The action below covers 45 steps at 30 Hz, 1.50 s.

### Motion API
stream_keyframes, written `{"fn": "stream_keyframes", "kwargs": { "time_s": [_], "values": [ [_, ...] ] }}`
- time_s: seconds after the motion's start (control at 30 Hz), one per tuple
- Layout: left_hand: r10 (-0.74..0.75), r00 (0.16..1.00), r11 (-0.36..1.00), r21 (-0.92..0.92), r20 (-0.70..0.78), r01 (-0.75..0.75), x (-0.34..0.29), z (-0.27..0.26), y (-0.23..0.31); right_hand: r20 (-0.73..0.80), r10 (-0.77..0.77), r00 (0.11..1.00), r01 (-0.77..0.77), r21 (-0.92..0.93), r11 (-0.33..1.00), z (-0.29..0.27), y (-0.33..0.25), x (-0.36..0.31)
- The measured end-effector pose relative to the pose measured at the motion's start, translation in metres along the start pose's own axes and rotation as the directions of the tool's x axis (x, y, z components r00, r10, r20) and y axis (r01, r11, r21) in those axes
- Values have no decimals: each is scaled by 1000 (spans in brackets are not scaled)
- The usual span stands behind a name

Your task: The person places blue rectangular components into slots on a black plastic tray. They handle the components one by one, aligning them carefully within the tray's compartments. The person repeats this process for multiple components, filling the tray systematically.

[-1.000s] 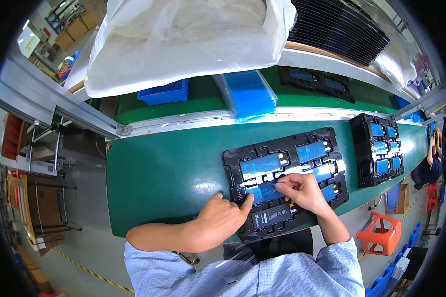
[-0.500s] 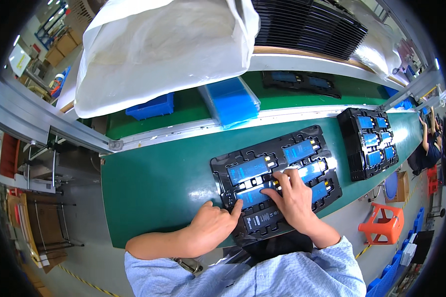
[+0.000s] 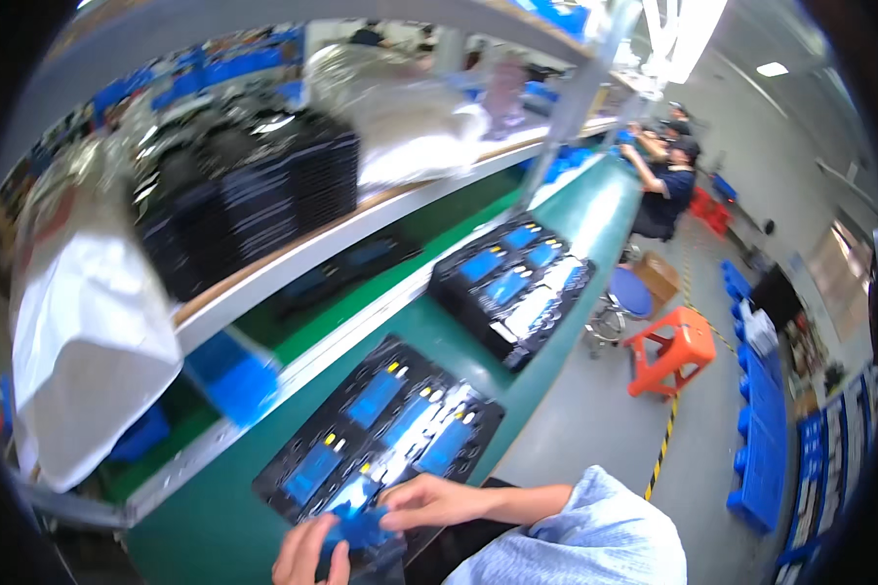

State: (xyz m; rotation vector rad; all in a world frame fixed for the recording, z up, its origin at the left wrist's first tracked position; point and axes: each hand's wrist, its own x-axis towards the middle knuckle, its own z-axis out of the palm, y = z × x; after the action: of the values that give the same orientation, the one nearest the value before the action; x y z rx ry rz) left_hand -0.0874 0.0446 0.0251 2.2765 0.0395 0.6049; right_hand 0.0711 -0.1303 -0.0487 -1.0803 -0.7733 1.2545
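A black plastic tray [image 3: 432,378] lies on the green bench, with several flat batteries [image 3: 374,398] covered in blue film sitting in its pockets. Over its near edge, my left hand [image 3: 305,552] and my right hand [image 3: 429,503] hold a crumpled-looking piece of blue film [image 3: 363,529] between them. Fingers of both hands close on it from either side; blur hides its exact shape and whether a battery is with it. Beyond the tray stands a stack of black trays [image 3: 468,307], its top one filled with more blue-covered batteries.
Blue film sheets [image 3: 239,380] rest on the ledge at left. Above runs a shelf holding stacked black trays [image 3: 254,219] and a white bag [image 3: 93,390]. An orange stool [image 3: 668,353] and a blue round stool [image 3: 630,292] stand right of the bench; co-workers [image 3: 665,185] sit farther along.
My view has swung right and tilted. Both hands have left the batteries in the tray and come together at its near edge, now gripping blue film.
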Motion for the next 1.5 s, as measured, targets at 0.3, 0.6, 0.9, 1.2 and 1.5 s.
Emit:
{"fn": "stream_keyframes", "kwargs": {
  "time_s": [0.3,0.6,0.9,1.2,1.5],
  "values": [
    [-1,985,993,-113,173,21,7,-3,9,100,-192,976,205,-144,968,23,-8,4],
    [-98,882,836,-443,461,324,10,-6,10,363,-4,932,-55,153,987,10,14,3],
    [-54,820,622,-623,569,474,3,2,0,436,92,895,-338,530,778,8,63,2],
    [-104,758,511,-619,645,597,3,-1,3,539,108,835,-510,687,517,21,100,1],
    [89,770,632,-634,631,446,3,2,6,611,109,784,-529,567,632,30,114,-4]
  ]
}}
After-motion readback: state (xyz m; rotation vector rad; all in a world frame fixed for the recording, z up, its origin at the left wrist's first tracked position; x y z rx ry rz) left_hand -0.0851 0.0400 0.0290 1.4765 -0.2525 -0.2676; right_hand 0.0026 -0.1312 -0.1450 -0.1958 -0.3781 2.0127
